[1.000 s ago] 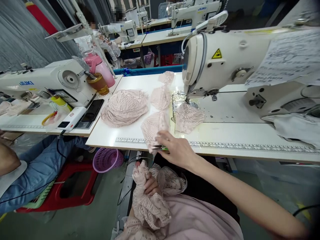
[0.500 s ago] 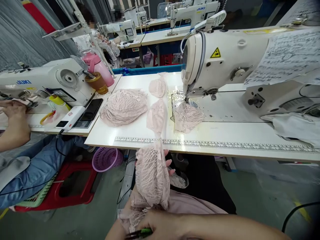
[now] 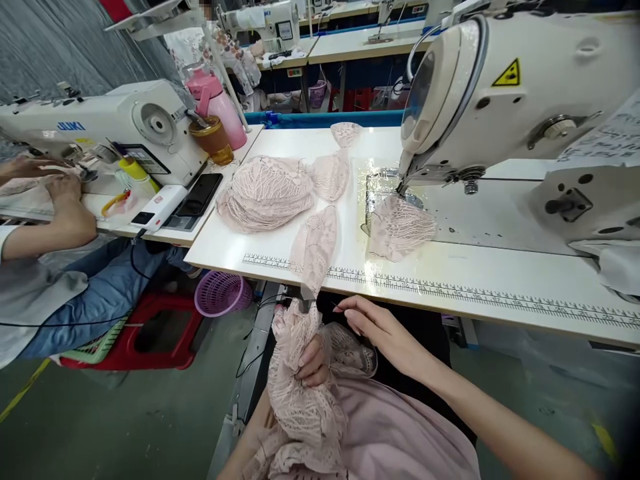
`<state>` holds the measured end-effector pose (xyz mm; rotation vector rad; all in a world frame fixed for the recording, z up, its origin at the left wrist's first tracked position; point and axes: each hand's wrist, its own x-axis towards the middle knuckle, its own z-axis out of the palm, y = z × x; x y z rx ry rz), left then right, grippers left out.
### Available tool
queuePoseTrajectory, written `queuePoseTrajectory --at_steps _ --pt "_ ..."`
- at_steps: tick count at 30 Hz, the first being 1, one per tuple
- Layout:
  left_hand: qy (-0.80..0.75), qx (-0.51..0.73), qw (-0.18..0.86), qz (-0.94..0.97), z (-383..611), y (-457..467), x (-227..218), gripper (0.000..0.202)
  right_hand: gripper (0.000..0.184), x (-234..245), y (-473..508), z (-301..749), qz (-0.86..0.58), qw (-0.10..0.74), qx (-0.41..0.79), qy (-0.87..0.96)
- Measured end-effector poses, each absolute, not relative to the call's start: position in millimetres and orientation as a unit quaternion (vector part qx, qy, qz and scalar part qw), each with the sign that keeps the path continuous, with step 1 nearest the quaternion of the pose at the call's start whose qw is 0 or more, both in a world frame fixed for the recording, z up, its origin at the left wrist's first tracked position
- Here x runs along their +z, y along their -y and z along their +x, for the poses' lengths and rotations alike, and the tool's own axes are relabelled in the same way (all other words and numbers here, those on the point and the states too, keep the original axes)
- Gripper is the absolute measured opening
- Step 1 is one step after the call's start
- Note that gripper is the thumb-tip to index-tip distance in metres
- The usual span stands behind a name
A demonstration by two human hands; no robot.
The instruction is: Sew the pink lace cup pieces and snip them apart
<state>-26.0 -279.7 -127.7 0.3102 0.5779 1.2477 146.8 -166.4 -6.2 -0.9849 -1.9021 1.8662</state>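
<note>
My left hand (image 3: pixel 313 363) is wrapped around a bunched string of pale pink lace pieces (image 3: pixel 305 413) over my lap; most of the palm is hidden by the lace. Just right of it, my right hand (image 3: pixel 383 330) is below the table edge, its thumb and forefinger pinched together at a thin dark tip too small to name. From the bunch, a lace piece (image 3: pixel 315 247) runs up over the table edge. Another lace piece (image 3: pixel 400 230) lies under the needle area of the sewing machine (image 3: pixel 460 100). A lace stack (image 3: pixel 270 193) rests to its left.
The white table (image 3: pixel 470 280) has a printed ruler along its front edge. At left stand a phone (image 3: pixel 200 195), a brown jar (image 3: pixel 214 140) and a pink jug (image 3: pixel 220 107). A co-worker's hand (image 3: pixel 65 190) is at another machine. A purple basket (image 3: pixel 223 293) sits on the floor.
My right hand has moved up and right, from low by the left forearm to beside the lace. Green-handled snips seen in it before no longer show. The lace pieces on the table have shifted.
</note>
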Motion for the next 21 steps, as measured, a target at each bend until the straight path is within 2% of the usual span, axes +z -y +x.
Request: queuePoseTrajectory --at_steps 6,15,21 --pt "-0.204 0.506 0.824 0.156 -33.3 280.6 -128.8 0.067 0.043 -16.6 159.6 122.4 -0.334 0.128 0.706 0.612" --pt "-0.23 0.536 0.806 0.103 -36.4 276.2 -120.4 0.081 0.038 -23.4 158.2 113.4 -0.325 0.164 0.696 0.619" --pt "-0.246 0.594 0.758 0.108 -29.7 281.8 -155.1 0.066 0.036 -9.7 162.2 123.9 -0.34 0.134 0.622 0.693"
